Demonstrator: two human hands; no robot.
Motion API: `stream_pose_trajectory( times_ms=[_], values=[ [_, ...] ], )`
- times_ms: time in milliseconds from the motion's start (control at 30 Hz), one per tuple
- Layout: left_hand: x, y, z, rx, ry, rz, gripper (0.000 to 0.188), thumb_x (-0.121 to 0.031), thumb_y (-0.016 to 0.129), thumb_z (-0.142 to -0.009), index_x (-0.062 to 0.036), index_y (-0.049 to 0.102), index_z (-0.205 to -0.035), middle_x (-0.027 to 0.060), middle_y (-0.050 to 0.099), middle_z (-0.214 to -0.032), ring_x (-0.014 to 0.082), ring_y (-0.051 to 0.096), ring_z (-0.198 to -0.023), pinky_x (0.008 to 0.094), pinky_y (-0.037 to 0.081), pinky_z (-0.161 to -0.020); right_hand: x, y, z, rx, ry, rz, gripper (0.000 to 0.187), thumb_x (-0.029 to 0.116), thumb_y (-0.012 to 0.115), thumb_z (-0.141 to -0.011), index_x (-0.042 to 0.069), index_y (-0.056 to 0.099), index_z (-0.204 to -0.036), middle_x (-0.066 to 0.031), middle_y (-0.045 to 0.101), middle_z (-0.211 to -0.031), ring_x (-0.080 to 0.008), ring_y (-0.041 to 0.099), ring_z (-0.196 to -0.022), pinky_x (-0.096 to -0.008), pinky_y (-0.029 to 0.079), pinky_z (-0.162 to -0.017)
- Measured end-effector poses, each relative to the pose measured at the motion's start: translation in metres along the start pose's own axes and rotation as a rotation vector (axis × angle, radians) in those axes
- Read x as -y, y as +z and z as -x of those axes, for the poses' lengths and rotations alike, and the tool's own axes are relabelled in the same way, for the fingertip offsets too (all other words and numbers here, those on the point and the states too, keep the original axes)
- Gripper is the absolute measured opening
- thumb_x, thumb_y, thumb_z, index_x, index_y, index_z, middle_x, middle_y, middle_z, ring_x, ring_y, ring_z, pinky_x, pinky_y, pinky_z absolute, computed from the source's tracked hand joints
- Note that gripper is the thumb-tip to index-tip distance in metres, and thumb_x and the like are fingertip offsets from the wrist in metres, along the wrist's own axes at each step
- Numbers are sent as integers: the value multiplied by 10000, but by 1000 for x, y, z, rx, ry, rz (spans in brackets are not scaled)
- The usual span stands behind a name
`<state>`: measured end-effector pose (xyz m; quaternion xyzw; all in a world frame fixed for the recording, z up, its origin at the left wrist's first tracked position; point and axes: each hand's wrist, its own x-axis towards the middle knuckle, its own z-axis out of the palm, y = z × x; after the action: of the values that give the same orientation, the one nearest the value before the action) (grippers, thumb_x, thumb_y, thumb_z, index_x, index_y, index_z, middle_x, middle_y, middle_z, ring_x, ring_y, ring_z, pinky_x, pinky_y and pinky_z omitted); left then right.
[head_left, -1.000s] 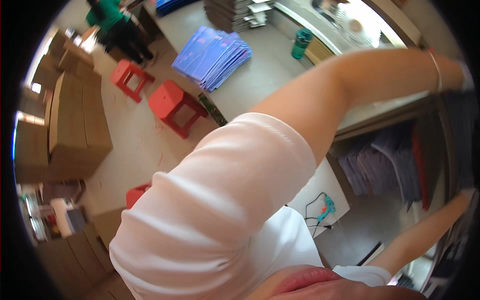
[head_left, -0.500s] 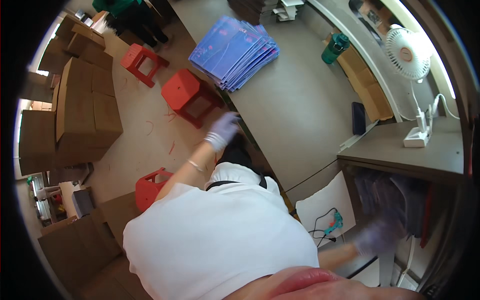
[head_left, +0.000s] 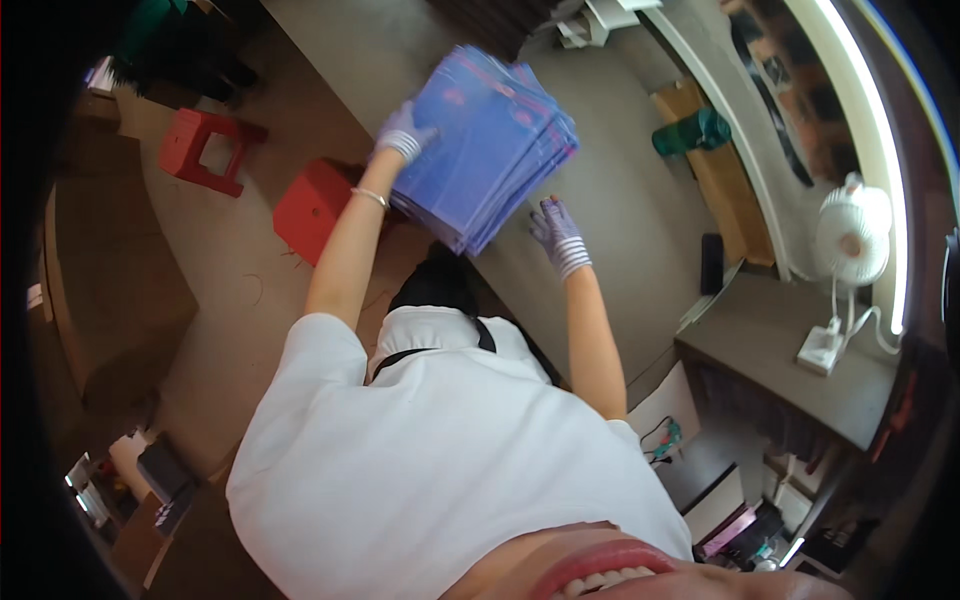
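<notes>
A thick stack of flat blue-purple printed packets [head_left: 470, 150] lies at the left edge of the grey table, its layers slightly fanned; I cannot tell whether they are bags or folders. My left hand [head_left: 405, 135], in a pale purple glove with a white striped cuff, grips the stack's left side, thumb over the top; its other fingers are partly hidden. On the other side, my right hand [head_left: 560, 235], gloved the same way, hovers over the table just right of the stack. Its fingers are apart and hold nothing.
Red plastic stools [head_left: 312, 210] stand on the floor to the left, with cardboard boxes [head_left: 120, 270] beyond. Along the table's right side are a green bottle [head_left: 690, 132], a dark phone [head_left: 711, 264] and a white fan [head_left: 852, 235]. A person [head_left: 185, 50] stands far left.
My left hand has risen from beside the table to the stack. My right hand has come from the shelf at lower right to the stack's right side. The view has turned.
</notes>
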<state>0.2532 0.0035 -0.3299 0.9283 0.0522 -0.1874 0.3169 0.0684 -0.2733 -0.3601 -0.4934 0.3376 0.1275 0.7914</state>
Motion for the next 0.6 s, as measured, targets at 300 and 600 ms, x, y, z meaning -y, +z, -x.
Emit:
stream_pose_trajectory(
  times_ms=[300,600],
  values=[
    [-28,43,55,-154,233,-501,866,-361,694,-715,-70,308,-1433,257,300,-1453,373,275,-1365,498,264,-1080,-33,25,-40,-219,-9,-164,586,184,756,-734,42,487,-1235,-119,601,-1066,-289,593,-989,-464,525,-847],
    [-30,-4,24,75,314,-168,662,-257,661,-730,-62,451,-1327,184,471,-1348,348,424,-1253,420,357,-1042,-38,26,-39,-392,-140,-87,488,124,735,-692,-17,555,-1123,-118,622,-929,-252,617,-821,-412,537,-753]
  ],
)
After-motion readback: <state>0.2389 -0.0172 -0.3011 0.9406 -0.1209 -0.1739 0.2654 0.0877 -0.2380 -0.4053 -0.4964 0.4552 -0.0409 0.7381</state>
